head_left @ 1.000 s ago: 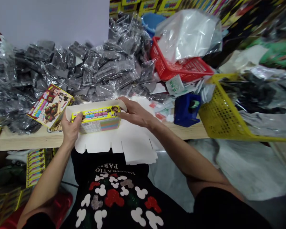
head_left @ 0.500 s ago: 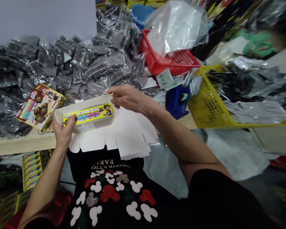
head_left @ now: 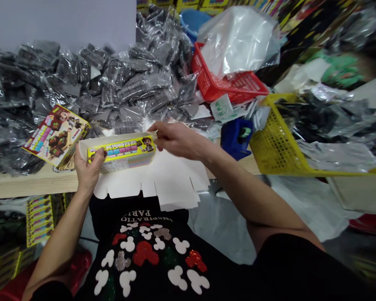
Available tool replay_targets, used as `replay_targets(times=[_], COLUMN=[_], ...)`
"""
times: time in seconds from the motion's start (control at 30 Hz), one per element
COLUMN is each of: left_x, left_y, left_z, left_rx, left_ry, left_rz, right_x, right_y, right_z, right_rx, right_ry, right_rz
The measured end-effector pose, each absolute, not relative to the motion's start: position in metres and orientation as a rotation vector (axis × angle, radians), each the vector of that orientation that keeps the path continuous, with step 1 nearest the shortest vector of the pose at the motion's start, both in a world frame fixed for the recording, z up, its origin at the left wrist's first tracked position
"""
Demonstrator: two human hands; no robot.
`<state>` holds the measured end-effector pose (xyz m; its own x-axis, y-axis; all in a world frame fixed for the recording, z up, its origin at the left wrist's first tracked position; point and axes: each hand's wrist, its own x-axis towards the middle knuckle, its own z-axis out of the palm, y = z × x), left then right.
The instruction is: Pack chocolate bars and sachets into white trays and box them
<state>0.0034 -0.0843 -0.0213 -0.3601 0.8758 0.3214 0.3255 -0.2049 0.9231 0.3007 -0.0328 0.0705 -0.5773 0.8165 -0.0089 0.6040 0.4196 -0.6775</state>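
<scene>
A partly folded cardboard carton [head_left: 125, 151] has a yellow printed panel facing up and white inner walls behind it. My left hand [head_left: 89, 168] is closed on its left end, the thumb pressed on the yellow print. At the right end, my right hand [head_left: 181, 140] has its fingers curled over the carton's rear corner and white flap; the fingertips are partly hidden. Beneath and in front lie white unfolded carton blanks [head_left: 178, 180] with slotted edges, overhanging the table edge. A printed box [head_left: 57, 136] rests tilted to the left of my left hand, with wooden sticks [head_left: 68, 165] under it.
Clear-wrapped dark grey packets [head_left: 113, 83] are heaped behind. A red basket [head_left: 207, 77] with clear bags, a blue tape dispenser [head_left: 236, 140] and a yellow basket [head_left: 268, 142] of foil pouches stand right. The wooden table edge [head_left: 25, 184] runs along the front.
My right hand has curled its fingers more around the carton's right rear corner, and the rear wall looks lower. The left hand keeps its hold. The whole view has shifted slightly.
</scene>
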Motion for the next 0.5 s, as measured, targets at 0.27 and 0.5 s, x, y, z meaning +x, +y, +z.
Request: replay_targets(times=[0.27, 0.5], left_x=[-0.035, -0.041], left_y=[-0.102, -0.084], left_z=[0.041, 0.073], left_rx=[1.977, 1.914], left_ry=[1.754, 1.827], left_rz=[1.144, 0.665], right_x=[0.299, 0.291], right_y=[-0.063, -0.065], right_z=[0.030, 0.020], right_rx=[-1.181, -1.209], right_ry=[-2.411, -2.357], right_rz=[0.601, 0.624])
